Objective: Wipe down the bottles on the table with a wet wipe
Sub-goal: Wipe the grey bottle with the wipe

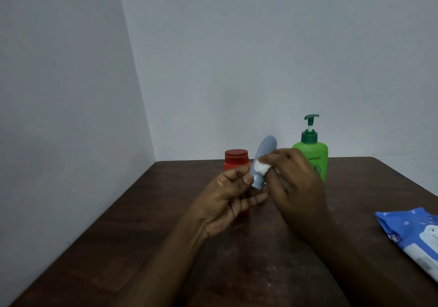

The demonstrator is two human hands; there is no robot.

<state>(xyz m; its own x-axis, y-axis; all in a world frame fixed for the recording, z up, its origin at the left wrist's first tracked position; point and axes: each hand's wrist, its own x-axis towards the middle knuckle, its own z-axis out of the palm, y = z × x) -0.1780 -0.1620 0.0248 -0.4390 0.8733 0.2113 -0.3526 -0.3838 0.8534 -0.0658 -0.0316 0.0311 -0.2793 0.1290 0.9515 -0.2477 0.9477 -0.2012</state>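
Note:
My left hand (pixel 231 194) grips the lower end of a grey-blue bottle (pixel 265 151), holding it tilted above the dark wooden table (pixel 166 235). My right hand (pixel 294 178) presses a bunched white wet wipe (pixel 262 166) against the bottle's side. Behind my left hand stands a red bottle (pixel 236 157) with a red ribbed cap, partly hidden. A green pump bottle (pixel 315 152) with a dark green pump head stands upright behind my right hand, near the wall.
A blue and white pack of wet wipes (pixel 412 233) lies at the table's right edge. Grey walls meet in a corner at the table's back left. The table's far edge touches the back wall.

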